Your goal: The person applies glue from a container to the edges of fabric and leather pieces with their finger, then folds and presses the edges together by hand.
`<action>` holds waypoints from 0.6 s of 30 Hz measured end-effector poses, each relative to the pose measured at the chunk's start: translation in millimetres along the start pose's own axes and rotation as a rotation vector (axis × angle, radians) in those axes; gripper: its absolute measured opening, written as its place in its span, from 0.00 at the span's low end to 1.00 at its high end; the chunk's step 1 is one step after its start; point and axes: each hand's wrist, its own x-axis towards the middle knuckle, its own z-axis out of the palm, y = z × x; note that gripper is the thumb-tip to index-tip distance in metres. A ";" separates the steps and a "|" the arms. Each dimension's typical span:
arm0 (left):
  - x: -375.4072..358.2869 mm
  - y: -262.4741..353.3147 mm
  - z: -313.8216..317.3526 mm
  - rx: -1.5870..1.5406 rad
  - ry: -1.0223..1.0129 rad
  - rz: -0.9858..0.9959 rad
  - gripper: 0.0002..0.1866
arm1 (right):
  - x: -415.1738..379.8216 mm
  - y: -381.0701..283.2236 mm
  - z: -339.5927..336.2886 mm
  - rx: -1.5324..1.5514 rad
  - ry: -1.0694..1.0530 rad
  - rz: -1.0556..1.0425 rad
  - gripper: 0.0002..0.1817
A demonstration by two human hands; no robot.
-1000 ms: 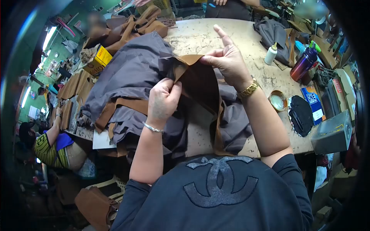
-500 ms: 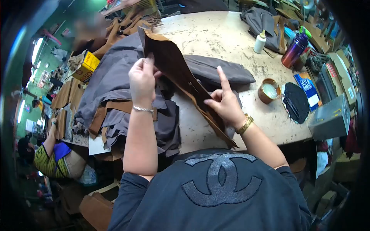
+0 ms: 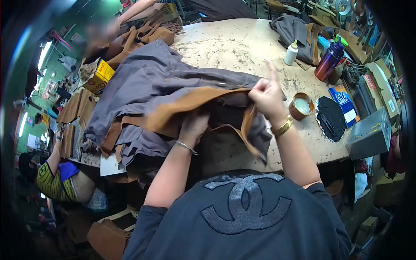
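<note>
A long brown leather piece [image 3: 203, 94] with a dark lining lies partly lifted over a heap of grey-brown fabric [image 3: 143, 65]; its left end is blurred by motion. At its right end, my right hand [image 3: 267, 97] pinches the edge with thumb and curled fingers, the index finger pointing up. Beneath the raised flap is my left hand [image 3: 195, 125], its fingers hidden by leather and shadow. Smaller brown leather strips [image 3: 113, 135] stick out of the fabric heap's front.
On the worktable [image 3: 225, 39] stand a glue cup [image 3: 301, 106], a white squeeze bottle [image 3: 291, 53], a purple-red flask [image 3: 329, 60] and a grey metal box [image 3: 369, 133]. A yellow can [image 3: 100, 76] is at left. Co-workers sit at left and reach in at the back.
My left hand has moved down and right, under the leather. The piece has swung from upright and diagonal to lying across the fabric. My right hand has shifted slightly up and right.
</note>
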 end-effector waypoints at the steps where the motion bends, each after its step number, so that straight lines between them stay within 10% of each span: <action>1: -2.3 -15.0 -3.2 -0.062 -0.002 0.033 0.19 | 9.4 -1.0 -9.4 0.031 0.085 0.020 0.46; 3: -3.4 -79.6 -45.7 0.743 -0.071 0.747 0.17 | 21.5 11.3 -23.7 -0.085 0.137 -0.010 0.45; 5: -32.0 -28.5 -49.8 -0.349 -0.075 -0.069 0.18 | 40.8 29.4 -52.9 -0.375 0.331 -0.060 0.44; 7: -66.8 4.7 -47.0 -0.522 -0.002 0.143 0.19 | 48.3 45.7 -67.2 -0.286 0.404 -0.004 0.42; 11: -85.9 -15.3 -55.2 -0.743 0.161 -0.029 0.18 | 44.2 36.9 -29.1 -0.450 0.315 -0.056 0.43; 13: -86.0 -25.8 -66.8 -0.214 0.277 -0.073 0.17 | 35.1 36.2 -11.9 -0.480 0.110 -0.166 0.45; 15: -106.9 23.0 -45.8 0.566 0.611 0.701 0.21 | 18.3 8.5 11.9 -0.365 -0.103 -0.007 0.45; 16: -105.9 33.6 -38.1 0.537 0.382 1.011 0.17 | 14.5 0.2 20.8 -0.401 -0.109 -0.026 0.44; 18: -95.4 47.2 -9.3 0.481 -0.217 0.869 0.07 | 4.5 -18.1 33.2 -0.444 -0.162 -0.055 0.43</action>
